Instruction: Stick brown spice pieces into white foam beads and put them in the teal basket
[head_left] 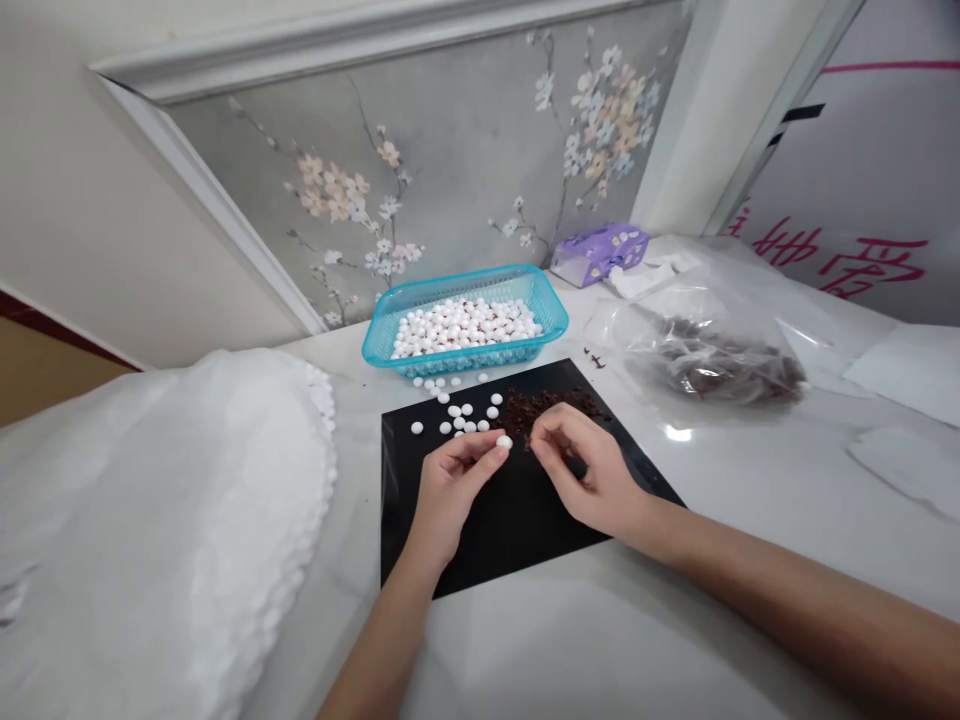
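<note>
My left hand pinches a small white ball between thumb and forefinger. Close by on the right, my right hand has its thumb and fingertips together on a tiny brown piece, whose exact shape is too small to tell. Both hands are just over a black mat. Several loose white balls lie on the mat's far left part. Beside them is a spread heap of small dark brown pieces, partly hidden behind my right hand.
Behind the mat stands a blue basket of white balls, some with brown bits among them. A clear bag of brown pieces lies to the right, near a purple tissue box. A large white bag fills the left side.
</note>
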